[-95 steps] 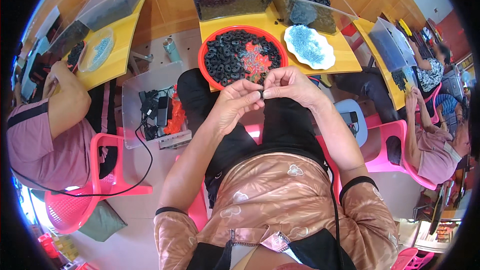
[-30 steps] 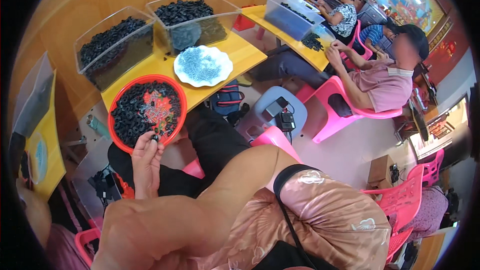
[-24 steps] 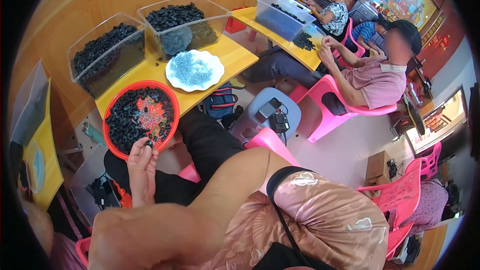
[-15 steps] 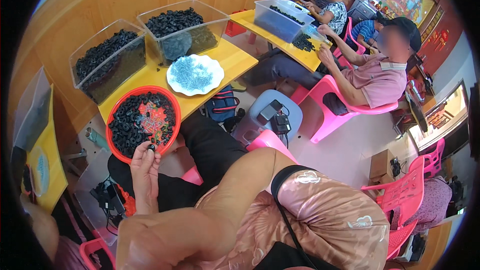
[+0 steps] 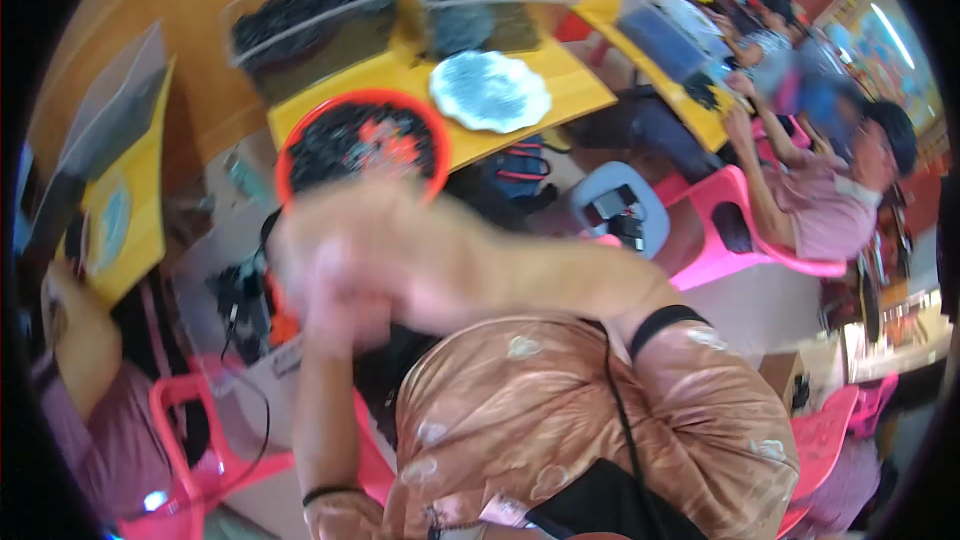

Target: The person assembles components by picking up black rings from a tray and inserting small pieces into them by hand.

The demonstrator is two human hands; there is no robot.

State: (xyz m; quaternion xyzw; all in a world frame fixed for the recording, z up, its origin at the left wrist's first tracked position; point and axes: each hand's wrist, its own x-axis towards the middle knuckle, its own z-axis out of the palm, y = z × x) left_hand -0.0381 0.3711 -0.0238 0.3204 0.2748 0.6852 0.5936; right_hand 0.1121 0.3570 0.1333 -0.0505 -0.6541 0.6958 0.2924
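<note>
At the near edge of the yellow table (image 5: pixel 575 80), as the head view shows, stands a red basin (image 5: pixel 372 94), with dark pieces (image 5: pixel 330 145) heaped around its left and far sides and a patch of red bottom showing toward the right. Both of the wearer's hands are blurred and overlap just below the basin. The right hand (image 5: pixel 345 225), its forearm crossing from the right, covers part of the near rim. The left hand (image 5: pixel 340 295) lies directly beneath it, forearm rising from below. Grip of either hand cannot be determined; fingertips and any held piece are indistinct. Right of the basin, on the table, sits a white scalloped plate (image 5: pixel 538 110) bearing pale blue-grey contents. Behind, two clear bins hold dark pieces. To the right, a co-worker (image 5: pixel 825 205) in pink sits at another yellow table.
</note>
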